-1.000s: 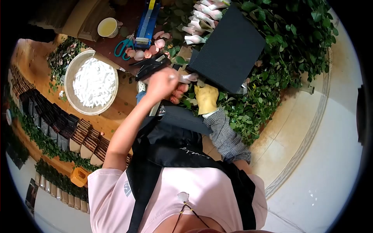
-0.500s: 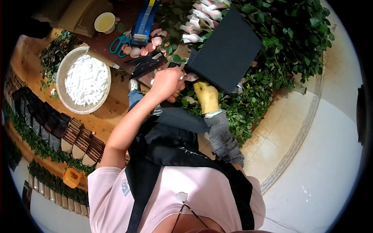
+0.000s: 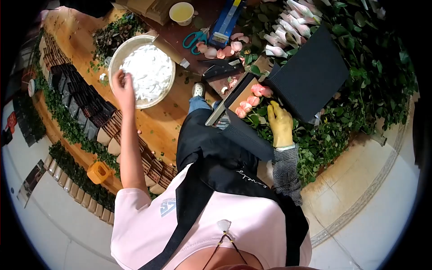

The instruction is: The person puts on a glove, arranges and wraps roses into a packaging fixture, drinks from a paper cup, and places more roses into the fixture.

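Note:
My left hand [image 3: 123, 87] is bare and hangs over the left rim of a round basin [image 3: 112, 63] full of small white pieces [image 3: 150, 72]. Its fingers are bent, with a gap between them, and nothing clear shows in them. My right hand [image 3: 281, 126], in a yellow glove, rests on green leaves just right of several pink roses [image 3: 245, 107]. Its fingertips are slightly apart; nothing is visibly held. The roses lie on a brown surface between a black ribbed panel [image 3: 308, 74] and a smaller black ribbed piece [image 3: 247, 137].
Teal scissors [image 3: 195, 40], a blue tool [image 3: 227, 24], a cup of yellowish liquid [image 3: 182, 13], a black tool [image 3: 222, 68] and loose petals lie ahead. Net-wrapped flowers [image 3: 288, 31] are at upper right, with thick foliage [image 3: 382, 81] beside them. An orange container [image 3: 99, 172] stands at left.
My left hand has left the roses and moved left to the basin, uncovering the roses. My gloved hand stays beside the roses. The whole view has shifted.

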{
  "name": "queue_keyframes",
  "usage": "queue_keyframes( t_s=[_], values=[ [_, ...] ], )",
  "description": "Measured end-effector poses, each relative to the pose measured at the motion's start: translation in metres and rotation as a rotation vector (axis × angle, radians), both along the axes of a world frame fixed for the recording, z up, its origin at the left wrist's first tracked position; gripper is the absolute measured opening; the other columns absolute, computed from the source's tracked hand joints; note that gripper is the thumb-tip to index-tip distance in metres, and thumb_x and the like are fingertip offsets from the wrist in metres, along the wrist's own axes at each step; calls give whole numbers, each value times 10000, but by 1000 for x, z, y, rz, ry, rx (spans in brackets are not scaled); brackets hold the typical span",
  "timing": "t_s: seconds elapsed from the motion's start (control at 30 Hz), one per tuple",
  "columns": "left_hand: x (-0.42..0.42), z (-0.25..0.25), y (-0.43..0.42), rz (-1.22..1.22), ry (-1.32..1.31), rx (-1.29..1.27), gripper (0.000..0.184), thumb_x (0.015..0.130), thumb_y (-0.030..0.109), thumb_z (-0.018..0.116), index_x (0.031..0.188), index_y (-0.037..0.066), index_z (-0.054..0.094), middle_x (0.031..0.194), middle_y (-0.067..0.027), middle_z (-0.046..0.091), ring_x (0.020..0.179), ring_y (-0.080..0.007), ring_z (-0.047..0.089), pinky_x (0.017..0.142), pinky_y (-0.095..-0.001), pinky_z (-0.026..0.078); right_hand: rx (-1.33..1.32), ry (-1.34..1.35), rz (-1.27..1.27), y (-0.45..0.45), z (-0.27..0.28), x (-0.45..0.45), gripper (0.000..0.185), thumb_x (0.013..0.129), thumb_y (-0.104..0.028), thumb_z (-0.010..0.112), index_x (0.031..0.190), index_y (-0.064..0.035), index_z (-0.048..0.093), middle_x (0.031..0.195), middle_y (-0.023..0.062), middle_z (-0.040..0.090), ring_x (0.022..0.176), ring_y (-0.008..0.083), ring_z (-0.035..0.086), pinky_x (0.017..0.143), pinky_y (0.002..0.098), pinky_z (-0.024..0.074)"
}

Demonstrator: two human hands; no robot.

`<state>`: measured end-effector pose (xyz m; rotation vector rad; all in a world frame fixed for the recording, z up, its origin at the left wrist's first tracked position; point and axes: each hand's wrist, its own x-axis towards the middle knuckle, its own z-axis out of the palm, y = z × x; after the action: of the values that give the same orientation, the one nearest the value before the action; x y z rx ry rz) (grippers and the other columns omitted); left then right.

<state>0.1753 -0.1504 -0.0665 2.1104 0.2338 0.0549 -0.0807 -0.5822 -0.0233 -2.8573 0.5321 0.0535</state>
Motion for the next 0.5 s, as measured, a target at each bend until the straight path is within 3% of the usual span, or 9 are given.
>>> queue_keyframes(
  t_s=[0.07, 0.1, 0.13, 0.17, 0.2, 0.27, 0.33, 0.4, 0.5],
  values=[
    [-35, 21, -66, -210, 162, -94, 249, 972, 199, 621, 1155, 35, 656, 1087, -75, 691, 999, -170, 624, 898, -310, 486, 66, -45, -54, 5, 8, 1, 223, 918, -207, 642, 1099, -95, 709, 805, 197, 698, 728, 370, 673, 686, 462, 539],
    [-54, 40, -104, -346, 304, -74, 231, 955, 173, 626, 1138, 38, 668, 1063, -99, 704, 982, -188, 642, 872, -319, 503, 64, -45, -57, 5, 8, 0, 223, 918, -207, 642, 1099, -95, 709, 805, 197, 698, 728, 370, 673, 686, 462, 539],
    [-71, 13, -121, -552, 239, -211, 209, 938, 167, 626, 1099, 47, 686, 1019, -122, 715, 953, -214, 672, 845, -334, 517, 101, -57, -52, 4, 9, -2, 235, 917, -202, 642, 1116, -94, 704, 841, 193, 704, 753, 368, 675, 711, 459, 538],
    [-83, 25, -147, -688, 236, -200, 188, 922, 169, 621, 1035, 38, 695, 978, -140, 713, 911, -267, 692, 818, -351, 529, 136, -70, -49, 3, 9, -4, 248, 916, -196, 641, 1133, -92, 700, 877, 189, 710, 778, 367, 677, 737, 456, 537],
    [-87, 30, -166, -846, 251, -151, 173, 935, 131, 610, 1020, -2, 680, 919, -124, 707, 833, -198, 687, 759, -319, 531, 129, -67, -60, 4, 15, -5, 248, 916, -196, 641, 1133, -92, 700, 877, 189, 710, 778, 367, 677, 737, 456, 537],
    [-90, 33, -196, -957, 189, -122, 205, 937, 199, 618, 982, 13, 691, 875, -157, 706, 806, -301, 692, 710, -382, 532, 205, -60, -65, 11, 37, 1, 277, 916, -192, 639, 1170, -92, 687, 940, 176, 715, 835, 356, 680, 775, 452, 532],
    [-90, 25, -216, -1067, 348, 0, 221, 943, 216, 605, 978, 21, 703, 872, -168, 709, 820, -344, 686, 716, -407, 534, 254, 20, -109, 15, 50, 3, 310, 916, -176, 639, 1207, -75, 670, 978, 179, 714, 852, 345, 682, 775, 439, 538],
    [-96, 7, -222, -1144, 213, 79, 196, 916, 179, 599, 983, 41, 720, 834, -151, 715, 804, -340, 695, 725, -412, 539, 252, -55, -4, 13, 52, 7, 304, 908, -149, 645, 1191, -41, 667, 955, 161, 711, 804, 307, 678, 745, 403, 529],
    [-94, 14, -227, -1166, 368, 77, 199, 901, 151, 597, 1019, 56, 727, 910, -183, 710, 844, -374, 683, 760, -426, 540, 411, -10, 22, 22, 66, 18, 291, 901, -171, 651, 1157, -32, 674, 905, 149, 702, 797, 296, 676, 737, 401, 528]
  ],
)
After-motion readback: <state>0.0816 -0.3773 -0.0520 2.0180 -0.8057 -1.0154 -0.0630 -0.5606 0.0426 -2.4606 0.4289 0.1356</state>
